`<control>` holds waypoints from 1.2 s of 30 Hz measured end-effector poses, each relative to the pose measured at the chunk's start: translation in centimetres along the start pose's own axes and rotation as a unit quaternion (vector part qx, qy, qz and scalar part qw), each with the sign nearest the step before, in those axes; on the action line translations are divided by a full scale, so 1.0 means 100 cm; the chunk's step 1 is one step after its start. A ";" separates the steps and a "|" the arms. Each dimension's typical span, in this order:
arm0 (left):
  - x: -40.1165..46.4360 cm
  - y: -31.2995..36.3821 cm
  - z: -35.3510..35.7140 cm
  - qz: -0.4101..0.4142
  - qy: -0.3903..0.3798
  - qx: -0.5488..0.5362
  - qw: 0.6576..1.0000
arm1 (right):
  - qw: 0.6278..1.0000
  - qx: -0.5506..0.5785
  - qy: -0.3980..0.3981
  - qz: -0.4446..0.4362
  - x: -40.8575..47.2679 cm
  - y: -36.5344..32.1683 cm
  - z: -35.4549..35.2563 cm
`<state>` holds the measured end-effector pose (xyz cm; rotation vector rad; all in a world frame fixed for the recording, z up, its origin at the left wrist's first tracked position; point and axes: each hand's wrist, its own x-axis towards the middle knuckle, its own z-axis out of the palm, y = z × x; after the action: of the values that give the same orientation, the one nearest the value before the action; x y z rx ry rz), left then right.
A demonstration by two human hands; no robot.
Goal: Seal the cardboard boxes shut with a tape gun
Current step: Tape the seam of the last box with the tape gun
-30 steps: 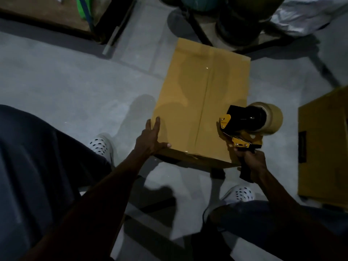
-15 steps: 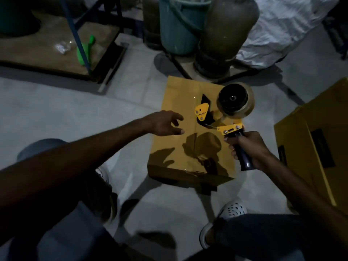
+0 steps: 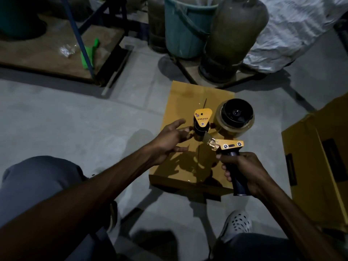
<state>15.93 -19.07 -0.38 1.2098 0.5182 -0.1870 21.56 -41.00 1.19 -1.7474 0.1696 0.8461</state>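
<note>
The box (image 3: 190,162) lies flaps closed on the floor (image 3: 75,119), between the person's feet. Above its middle the right hand (image 3: 243,172) grips the tape gun (image 3: 226,129) by the handle. The left hand (image 3: 169,138), fingers spread and holding nothing, reaches at its roller; that close, a fingertip could catch the blade or the tape end stick back.
</note>
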 end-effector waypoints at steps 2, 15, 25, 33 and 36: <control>0.004 -0.001 -0.001 0.004 0.009 0.004 1.000 | 1.000 0.010 -0.002 0.008 0.004 -0.001 -0.002; 0.020 -0.013 -0.011 -0.038 0.145 -0.070 0.986 | 1.000 0.002 0.001 -0.016 0.019 -0.012 -0.011; 0.021 -0.003 -0.004 -0.055 0.057 -0.135 0.988 | 0.999 -0.030 0.015 -0.041 0.018 -0.015 -0.015; 0.014 -0.007 -0.001 -0.164 0.012 -0.100 0.981 | 0.997 -0.042 0.012 -0.060 0.016 -0.015 -0.018; 0.017 -0.006 -0.002 -0.148 0.003 -0.131 0.980 | 0.996 -0.044 0.015 -0.070 0.016 -0.016 -0.020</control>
<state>17.11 -18.92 -1.77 0.8729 0.7053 -0.3558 24.41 -41.69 1.69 -1.8329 0.0298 0.7341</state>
